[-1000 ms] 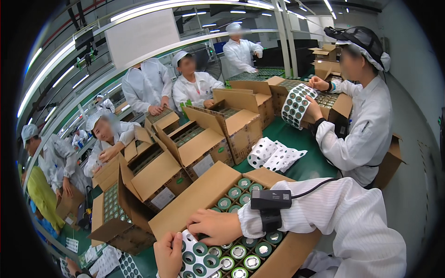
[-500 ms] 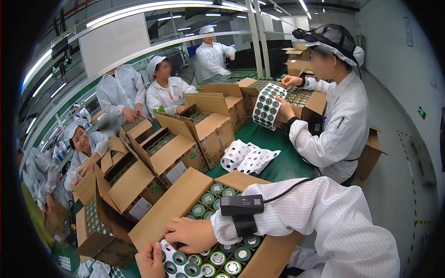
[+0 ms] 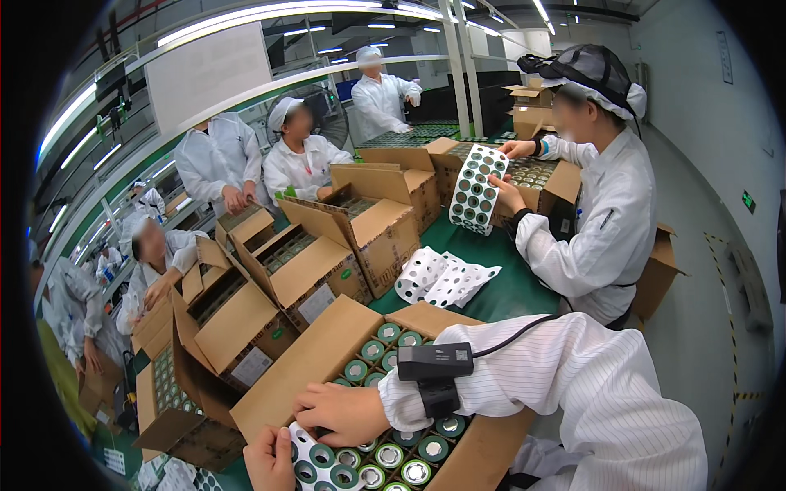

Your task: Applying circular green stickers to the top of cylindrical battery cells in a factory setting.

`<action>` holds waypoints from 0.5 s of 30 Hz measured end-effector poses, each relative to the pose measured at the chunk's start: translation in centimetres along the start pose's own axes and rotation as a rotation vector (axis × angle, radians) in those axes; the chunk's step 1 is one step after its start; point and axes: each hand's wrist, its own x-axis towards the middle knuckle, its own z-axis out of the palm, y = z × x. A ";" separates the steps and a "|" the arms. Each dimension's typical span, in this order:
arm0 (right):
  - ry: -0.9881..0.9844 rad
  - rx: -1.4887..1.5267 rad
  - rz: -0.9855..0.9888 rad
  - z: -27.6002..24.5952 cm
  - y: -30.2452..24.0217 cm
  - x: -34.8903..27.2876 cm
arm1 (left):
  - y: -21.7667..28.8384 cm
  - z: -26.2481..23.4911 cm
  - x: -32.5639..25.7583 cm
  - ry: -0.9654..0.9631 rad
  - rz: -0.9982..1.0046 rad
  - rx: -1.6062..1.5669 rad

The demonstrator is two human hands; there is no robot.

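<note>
An open cardboard box [image 3: 303, 360] in front of me holds rows of cylindrical battery cells [image 3: 416, 472]; many have dark green rings on top, others show bare metal ends. Low at the box's near left corner, my left hand [image 3: 268, 460] pinches a white sticker sheet [image 3: 327, 460] with green rings and cut-out holes. The sheet lies over some cells. My right hand [image 3: 344, 414] reaches across the box with curled fingers at the sheet's upper edge; its fingertips are partly hidden. On that wrist sits a black device [image 3: 435, 362] with a cable.
Open cardboard boxes of cells [image 3: 315, 274] stand in a row at the left. A crumpled punched white sheet [image 3: 446, 277] lies on the green table [image 3: 503, 286]. At the right, a co-worker holds a ring sticker strip [image 3: 477, 190]; several others in white stand or sit further back.
My hands stay nearly in place at the sheet. The co-worker at the right has brought a hand to the strip, which hangs straighter. A person at the left has turned their head.
</note>
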 end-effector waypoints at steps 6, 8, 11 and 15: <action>0.008 -0.011 -0.019 -0.1 -0.1 -0.1 | 0.5 -0.1 0.0 0.006 0.026 0.023; 0.000 -0.006 -0.019 -0.2 -0.1 -0.2 | 0.7 -0.1 0.0 -0.012 0.054 0.075; -0.007 -0.006 -0.012 -0.3 -0.2 -0.3 | 0.8 0.0 0.0 -0.006 0.040 0.052; -0.013 -0.006 0.009 -0.4 -0.4 -0.3 | 0.8 0.0 -0.1 0.004 0.039 0.078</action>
